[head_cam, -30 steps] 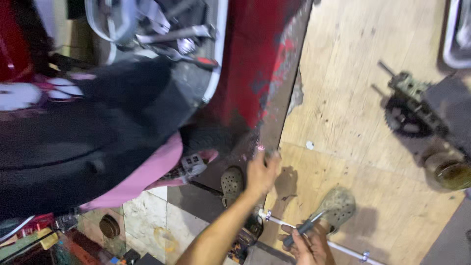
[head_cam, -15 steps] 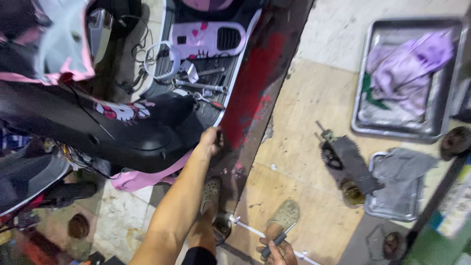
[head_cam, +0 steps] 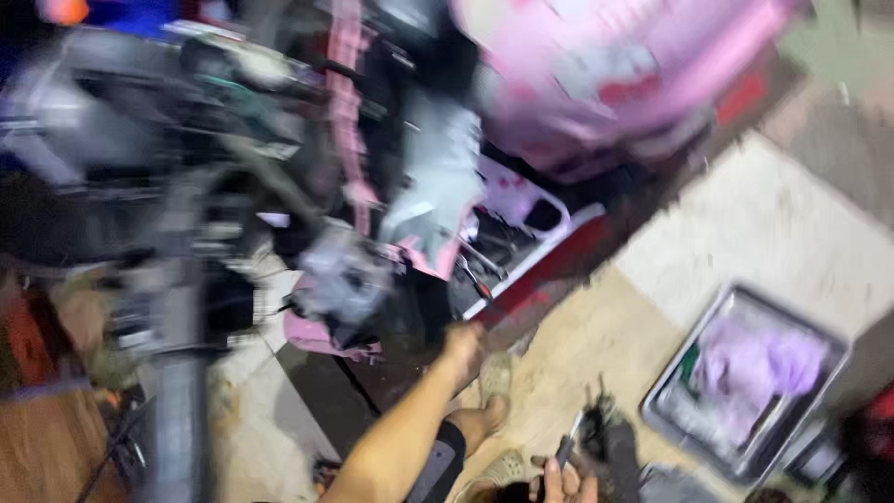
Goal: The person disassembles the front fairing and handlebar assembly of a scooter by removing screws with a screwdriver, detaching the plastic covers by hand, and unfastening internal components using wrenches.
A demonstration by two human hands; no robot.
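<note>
The view is heavily blurred. My left arm reaches forward and my left hand rests against the dark lower edge of a pink and black scooter. The blur hides whether its fingers grip anything. At the bottom edge, my right hand is closed around a slim dark-handled tool that points upward. A dark metal part lies on the floor just right of that hand.
A red-painted ledge runs diagonally under the scooter. A metal tray holding purple cloth sits on the floor at the right. My sandalled feet stand on the tan floor. Blurred scooter parts fill the left.
The view has swung up and left, so the scooter's pink body now fills the top. My left hand stays on the scooter's dark edge. My right hand still holds the tool.
</note>
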